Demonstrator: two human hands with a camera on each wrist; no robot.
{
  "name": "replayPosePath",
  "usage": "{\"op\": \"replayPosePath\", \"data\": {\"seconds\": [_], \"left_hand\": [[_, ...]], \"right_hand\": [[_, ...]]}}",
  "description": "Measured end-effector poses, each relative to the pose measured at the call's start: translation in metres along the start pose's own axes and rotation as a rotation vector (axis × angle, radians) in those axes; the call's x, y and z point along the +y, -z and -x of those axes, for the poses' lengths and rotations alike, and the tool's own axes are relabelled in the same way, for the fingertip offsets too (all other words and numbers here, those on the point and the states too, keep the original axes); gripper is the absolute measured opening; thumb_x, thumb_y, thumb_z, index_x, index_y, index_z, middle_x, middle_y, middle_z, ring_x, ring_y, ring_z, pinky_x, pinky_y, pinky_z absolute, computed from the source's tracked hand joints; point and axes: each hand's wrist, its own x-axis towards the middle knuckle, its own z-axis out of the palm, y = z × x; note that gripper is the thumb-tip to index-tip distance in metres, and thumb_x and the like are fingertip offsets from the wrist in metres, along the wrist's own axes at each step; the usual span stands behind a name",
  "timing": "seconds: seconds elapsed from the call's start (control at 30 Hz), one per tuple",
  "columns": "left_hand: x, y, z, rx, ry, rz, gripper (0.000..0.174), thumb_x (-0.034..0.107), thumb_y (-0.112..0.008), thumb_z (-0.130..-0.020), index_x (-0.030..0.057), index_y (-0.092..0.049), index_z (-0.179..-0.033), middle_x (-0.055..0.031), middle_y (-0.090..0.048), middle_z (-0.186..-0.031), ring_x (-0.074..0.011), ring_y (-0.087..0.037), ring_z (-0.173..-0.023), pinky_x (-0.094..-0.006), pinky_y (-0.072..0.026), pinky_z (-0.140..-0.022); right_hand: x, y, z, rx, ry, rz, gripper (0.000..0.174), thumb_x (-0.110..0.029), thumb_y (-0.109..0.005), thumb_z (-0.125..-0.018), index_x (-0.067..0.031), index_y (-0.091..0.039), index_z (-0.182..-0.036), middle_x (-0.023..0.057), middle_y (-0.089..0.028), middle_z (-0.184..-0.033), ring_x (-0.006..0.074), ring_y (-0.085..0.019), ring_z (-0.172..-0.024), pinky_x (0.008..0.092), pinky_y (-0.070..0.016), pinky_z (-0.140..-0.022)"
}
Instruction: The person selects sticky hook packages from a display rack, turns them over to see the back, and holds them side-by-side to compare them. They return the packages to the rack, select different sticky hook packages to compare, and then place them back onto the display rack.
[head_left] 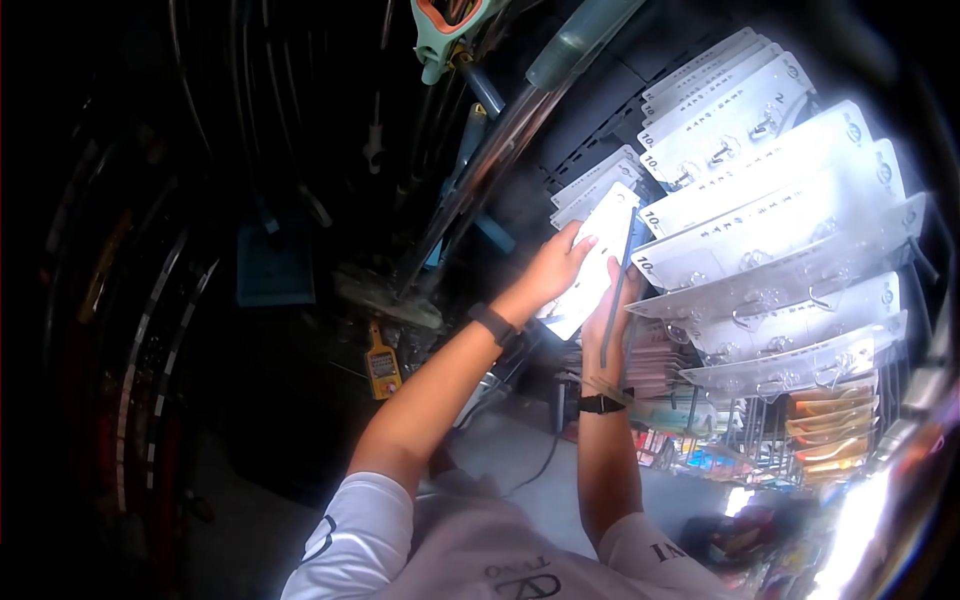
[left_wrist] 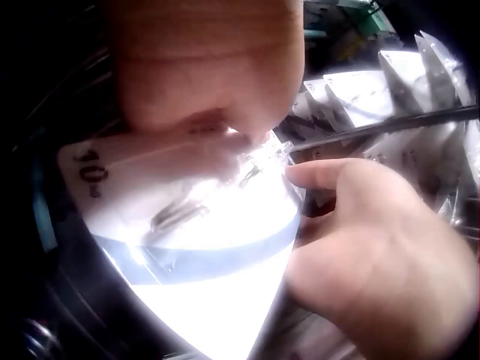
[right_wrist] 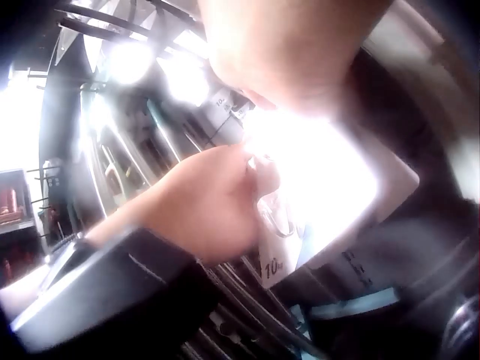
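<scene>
A white hook card (head_left: 590, 285) in clear wrapping is between my two hands, tilted, beside the display rack. My left hand (head_left: 553, 268) grips its left edge, thumb lying over the front. On the opposite edge, my right hand (head_left: 600, 325) pinches the card, with a thin grey rod (head_left: 628, 232) crossing close to it. In the left wrist view the card's front (left_wrist: 135, 176) shows a printed number and clear hooks. Glare whitens much of the card (right_wrist: 337, 180) in the right wrist view, and the right fingers are partly hidden there.
Rows of similar hook cards (head_left: 770, 185) hang on the rack at the right. Orange packets (head_left: 833, 430) hang lower down. Long poles (head_left: 480, 185) stand upright at the left of the rack, with a yellow-handled brush (head_left: 382, 365) and a blue dustpan (head_left: 275, 265) farther left.
</scene>
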Motion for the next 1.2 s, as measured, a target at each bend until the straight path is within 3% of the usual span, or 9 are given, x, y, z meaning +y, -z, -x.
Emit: {"op": "replayPosePath", "data": {"seconds": [0.23, 0.37, 0.53, 0.67, 0.77, 0.87, 0.9, 1.03, 1.2], "left_hand": [[-0.010, -0.005, -0.007, 0.119, -0.216, -0.026, 0.033, 0.017, -0.057, -0.098, 0.0039, -0.047, -0.127, -0.0237, -0.062, -0.117, -0.0356, -0.062, -0.109, -0.0392, -0.0465, -0.093], [-0.011, -0.011, -0.003, 0.136, -0.204, 0.129, 0.030, 0.013, -0.058, -0.099, 0.0040, -0.040, -0.122, -0.0108, -0.054, -0.110, -0.0154, -0.051, -0.108, -0.0283, -0.0415, -0.096], [-0.015, -0.016, 0.012, 0.169, -0.194, 0.178, 0.026, 0.016, -0.058, -0.098, 0.0028, -0.046, -0.117, -0.0142, -0.058, -0.107, -0.0193, -0.055, -0.102, -0.0320, -0.0441, -0.092], [-0.010, -0.016, 0.029, 0.193, -0.178, 0.169, 0.023, 0.019, -0.058, -0.098, 0.0007, -0.052, -0.110, -0.0152, -0.060, -0.102, -0.0203, -0.057, -0.099, -0.0324, -0.0447, -0.089], [-0.006, -0.012, 0.045, 0.135, -0.104, 0.168, 0.020, 0.020, -0.055, -0.101, 0.0019, -0.053, -0.111, -0.0031, -0.058, -0.101, -0.0073, -0.051, -0.098, -0.0231, -0.0428, -0.087], [-0.001, -0.011, 0.065, 0.168, -0.094, 0.147, 0.020, 0.020, -0.052, -0.103, 0.0016, -0.055, -0.110, -0.0011, -0.059, -0.099, -0.0055, -0.051, -0.092, -0.0217, -0.0435, -0.083], [0.010, -0.009, 0.076, 0.163, -0.078, 0.155, 0.023, 0.021, -0.051, -0.102, -0.0011, -0.056, -0.108, -0.0116, -0.058, -0.103, -0.0172, -0.054, -0.100, -0.0307, -0.0428, -0.091], [0.017, -0.010, 0.100, 0.182, -0.092, 0.128, 0.024, 0.020, -0.052, -0.101, -0.0016, -0.056, -0.109, -0.0107, -0.058, -0.102, -0.0166, -0.054, -0.101, -0.0301, -0.0425, -0.092], [0.031, -0.006, 0.130, 0.213, -0.077, 0.059, 0.024, 0.021, -0.054, -0.101, -0.0015, -0.055, -0.111, -0.0101, -0.060, -0.102, -0.0151, -0.055, -0.098, -0.0295, -0.0443, -0.088]], "right_hand": [[0.022, 0.002, -0.008, -0.047, -0.068, -0.220, 0.036, -0.005, -0.057, -0.095, -0.0003, -0.048, -0.130, 0.0107, -0.056, -0.123, 0.0204, -0.052, -0.115, 0.0376, -0.0373, -0.103], [0.017, 0.005, 0.004, -0.009, -0.100, -0.138, 0.035, -0.005, -0.057, -0.095, -0.0016, -0.048, -0.129, 0.0106, -0.056, -0.123, 0.0184, -0.051, -0.115, 0.0359, -0.0377, -0.101], [0.031, 0.013, 0.017, -0.043, 0.089, -0.247, 0.040, -0.007, -0.058, -0.096, -0.0040, -0.046, -0.134, 0.0090, -0.054, -0.125, 0.0160, -0.049, -0.115, 0.0335, -0.0374, -0.098], [0.059, 0.037, 0.028, -0.026, 0.019, -0.171, 0.049, -0.010, -0.064, -0.093, -0.0023, -0.043, -0.137, 0.0093, -0.054, -0.126, 0.0177, -0.051, -0.116, 0.0360, -0.0383, -0.101], [0.056, 0.041, 0.046, 0.030, 0.018, -0.213, 0.052, -0.008, -0.067, -0.092, -0.0001, -0.041, -0.137, 0.0104, -0.054, -0.126, 0.0184, -0.051, -0.116, 0.0354, -0.0403, -0.101], [0.034, 0.040, 0.068, 0.014, -0.031, -0.178, 0.048, -0.005, -0.064, -0.094, 0.0000, -0.042, -0.136, 0.0113, -0.054, -0.124, 0.0172, -0.052, -0.115, 0.0317, -0.0421, -0.098], [0.036, 0.041, 0.073, 0.052, -0.047, -0.145, 0.045, -0.001, -0.062, -0.094, 0.0012, -0.042, -0.134, 0.0107, -0.056, -0.121, 0.0160, -0.054, -0.110, 0.0285, -0.0448, -0.094], [0.032, 0.046, 0.094, 0.067, -0.064, -0.130, 0.043, 0.003, -0.061, -0.093, 0.0025, -0.043, -0.132, 0.0074, -0.059, -0.111, 0.0128, -0.058, -0.099, 0.0240, -0.0482, -0.083], [0.035, 0.050, 0.121, 0.063, 0.010, -0.140, 0.039, 0.006, -0.061, -0.092, 0.0023, -0.048, -0.129, 0.0086, -0.058, -0.115, 0.0115, -0.057, -0.101, 0.0248, -0.0457, -0.087]]}}
